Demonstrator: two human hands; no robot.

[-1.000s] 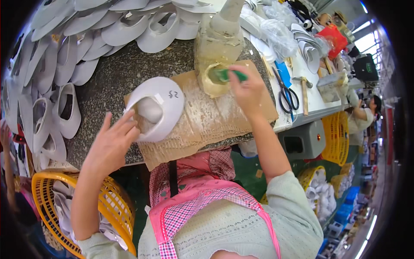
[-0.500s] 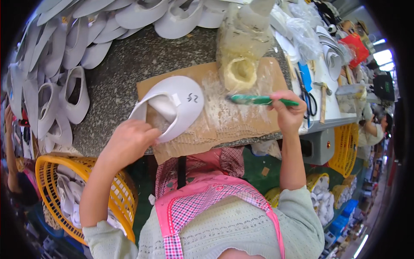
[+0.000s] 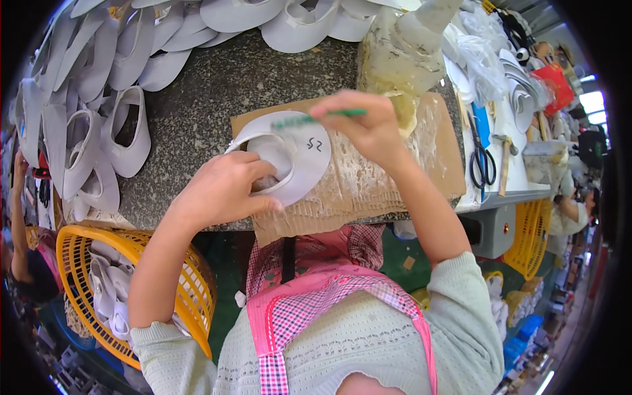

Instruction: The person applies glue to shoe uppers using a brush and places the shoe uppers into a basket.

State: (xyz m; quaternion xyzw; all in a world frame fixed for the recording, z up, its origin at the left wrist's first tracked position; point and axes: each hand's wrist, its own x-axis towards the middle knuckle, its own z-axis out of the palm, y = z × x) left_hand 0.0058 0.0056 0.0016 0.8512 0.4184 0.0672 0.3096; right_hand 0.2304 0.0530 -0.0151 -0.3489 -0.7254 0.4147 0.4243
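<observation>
Just above the middle of the frame, I see the right hand closed around a green brush, which has swung from the mouth of the cloudy container, across the cardboard, to the white visor left of centre; that puts the brush work at the brim. The left hand has gone from spread fingers to a half-curl, fingers in the visor's opening, thumb by its lower edge; whether it pinches the rim I cannot tell. Blur hides the bristles and any contact, and the container's mouth is partly covered.
</observation>
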